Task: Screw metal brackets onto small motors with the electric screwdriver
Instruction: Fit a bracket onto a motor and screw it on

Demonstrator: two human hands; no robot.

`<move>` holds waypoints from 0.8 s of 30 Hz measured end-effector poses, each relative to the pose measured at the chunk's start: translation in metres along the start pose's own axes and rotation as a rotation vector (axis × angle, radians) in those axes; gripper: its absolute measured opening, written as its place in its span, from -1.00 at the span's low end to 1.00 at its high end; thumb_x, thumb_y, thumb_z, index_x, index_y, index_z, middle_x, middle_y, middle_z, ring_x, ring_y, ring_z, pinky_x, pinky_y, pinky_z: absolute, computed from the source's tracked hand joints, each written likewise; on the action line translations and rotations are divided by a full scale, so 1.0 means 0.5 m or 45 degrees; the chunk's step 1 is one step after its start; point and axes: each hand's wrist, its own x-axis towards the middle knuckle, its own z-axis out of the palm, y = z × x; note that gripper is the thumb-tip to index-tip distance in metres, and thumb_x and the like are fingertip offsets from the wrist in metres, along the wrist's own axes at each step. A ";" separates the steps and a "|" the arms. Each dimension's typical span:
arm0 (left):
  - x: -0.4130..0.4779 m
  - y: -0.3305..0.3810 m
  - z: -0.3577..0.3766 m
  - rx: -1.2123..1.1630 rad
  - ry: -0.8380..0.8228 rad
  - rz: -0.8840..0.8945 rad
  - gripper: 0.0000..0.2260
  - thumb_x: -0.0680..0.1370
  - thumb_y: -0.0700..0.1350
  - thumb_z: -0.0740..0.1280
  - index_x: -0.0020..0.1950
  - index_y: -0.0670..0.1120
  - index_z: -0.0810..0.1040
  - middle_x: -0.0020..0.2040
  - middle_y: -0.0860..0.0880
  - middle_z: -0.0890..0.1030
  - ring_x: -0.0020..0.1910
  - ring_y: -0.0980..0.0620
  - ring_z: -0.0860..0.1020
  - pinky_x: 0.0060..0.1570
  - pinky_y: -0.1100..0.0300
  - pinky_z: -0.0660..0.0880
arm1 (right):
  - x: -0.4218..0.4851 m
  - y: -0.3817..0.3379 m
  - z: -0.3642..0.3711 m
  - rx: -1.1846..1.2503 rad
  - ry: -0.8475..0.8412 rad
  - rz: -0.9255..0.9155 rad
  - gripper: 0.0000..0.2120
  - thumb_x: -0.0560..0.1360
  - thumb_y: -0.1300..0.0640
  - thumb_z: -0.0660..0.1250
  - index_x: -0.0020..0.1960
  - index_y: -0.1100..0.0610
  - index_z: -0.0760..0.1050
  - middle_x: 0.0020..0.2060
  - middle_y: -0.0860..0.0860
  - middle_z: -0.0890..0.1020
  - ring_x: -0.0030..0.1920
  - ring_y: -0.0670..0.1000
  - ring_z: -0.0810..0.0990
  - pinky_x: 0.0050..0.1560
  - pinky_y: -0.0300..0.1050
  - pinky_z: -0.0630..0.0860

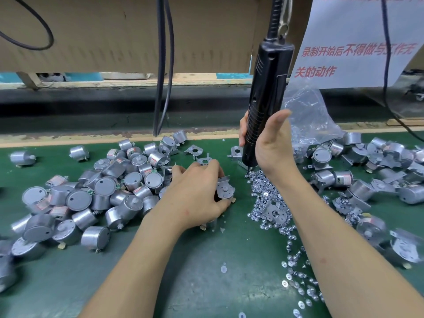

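Observation:
My left hand [197, 193] grips a small silver motor with a metal bracket [225, 188] laid on its face, held on the green mat at the centre. My right hand [270, 145] grips the black electric screwdriver [263, 99], which hangs upright from a cord. Its tip [249, 169] touches the far end of a heap of silver screws [263, 193], just right of the motor. Another bracket [275, 212] lies among the screws.
Bare motors [101, 193] are piled at the left. Motors with brackets on them [367, 171] are piled at the right. Loose brackets [197, 152] lie at the back centre. A clear plastic bag [309, 115] and black cables [163, 65] are behind. Screws trail toward the near right.

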 end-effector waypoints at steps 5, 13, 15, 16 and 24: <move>-0.001 0.001 0.003 -0.040 0.014 0.027 -0.67 0.50 0.22 0.30 0.06 0.05 0.29 -0.03 0.13 0.52 0.00 0.00 0.43 0.08 -0.05 0.26 | 0.002 0.007 0.000 -0.003 0.009 0.000 -0.11 0.22 -0.67 0.00 -0.14 0.19 0.38 -0.38 0.04 0.48 -0.43 0.03 0.46 -0.31 -0.11 0.47; -0.001 0.000 0.005 -0.042 0.003 0.048 -0.68 0.51 0.19 0.29 0.08 0.05 0.28 -0.05 0.13 0.47 -0.01 -0.01 0.41 0.04 -0.02 0.22 | 0.003 0.016 0.000 -0.007 -0.015 0.018 -0.11 0.20 -0.70 0.01 -0.19 0.17 0.39 -0.39 0.01 0.48 -0.44 0.01 0.47 -0.30 -0.05 0.47; -0.001 0.000 0.005 -0.037 0.001 0.051 -0.67 0.51 0.20 0.28 0.09 0.05 0.28 -0.07 0.14 0.45 -0.01 -0.01 0.41 0.04 -0.02 0.22 | 0.003 0.018 0.000 -0.003 -0.016 0.019 -0.11 0.21 -0.69 0.01 -0.19 0.17 0.39 -0.39 0.02 0.48 -0.44 0.01 0.47 -0.30 -0.04 0.47; -0.001 0.001 0.005 -0.035 0.000 0.052 -0.67 0.51 0.20 0.28 0.09 0.04 0.28 -0.07 0.14 0.45 -0.01 -0.01 0.41 0.04 -0.02 0.23 | 0.003 0.018 0.000 -0.002 -0.018 0.017 -0.12 0.22 -0.68 0.00 -0.19 0.17 0.39 -0.39 0.02 0.48 -0.44 0.01 0.47 -0.30 -0.05 0.48; -0.002 0.001 0.003 -0.026 -0.017 0.048 -0.65 0.52 0.22 0.27 0.13 0.04 0.30 -0.03 0.11 0.49 0.02 -0.02 0.43 0.10 -0.07 0.28 | 0.004 0.024 0.000 -0.006 -0.020 0.011 -0.15 0.25 -0.66 -0.01 -0.21 0.15 0.40 -0.39 0.01 0.50 -0.44 0.00 0.49 -0.30 -0.05 0.50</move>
